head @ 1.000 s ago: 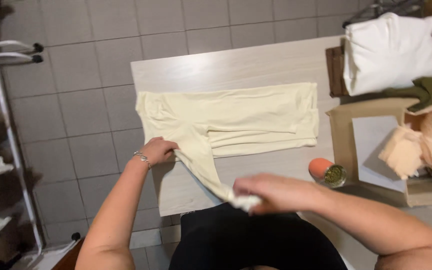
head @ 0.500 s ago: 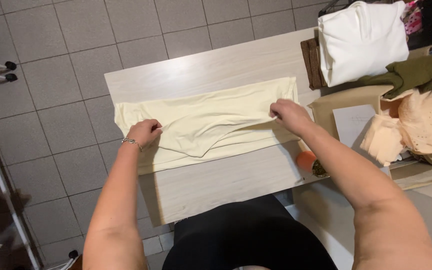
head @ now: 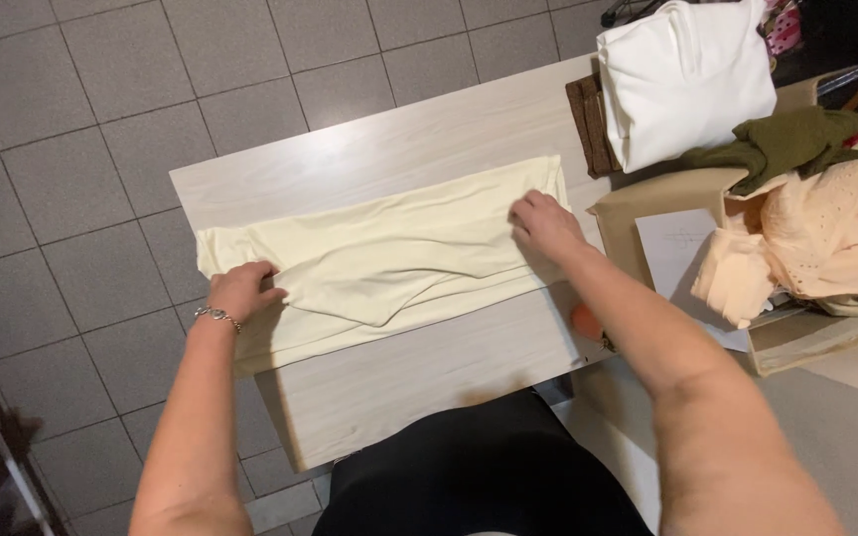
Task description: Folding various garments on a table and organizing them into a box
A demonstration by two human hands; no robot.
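Observation:
A pale yellow garment (head: 389, 263) lies folded in a long band across a light wooden table (head: 419, 367). Its sleeve is laid diagonally over the body. My left hand (head: 242, 290), with a bracelet at the wrist, rests on the garment's left end, fingers curled on the cloth. My right hand (head: 545, 224) presses flat on the garment's right end, near the table's right edge.
At the right stand a folded white garment (head: 682, 74) on a brown cloth, an olive garment (head: 796, 139), a peach lacy garment (head: 826, 238) and a white sheet (head: 677, 248) on a cardboard box. An orange object (head: 584, 320) peeks from under my right forearm. Grey tiled floor lies around the table.
My right hand carried the sleeve from the near table edge up and across the garment, laid it down, and now presses the right end. The left hand stayed on the left end.

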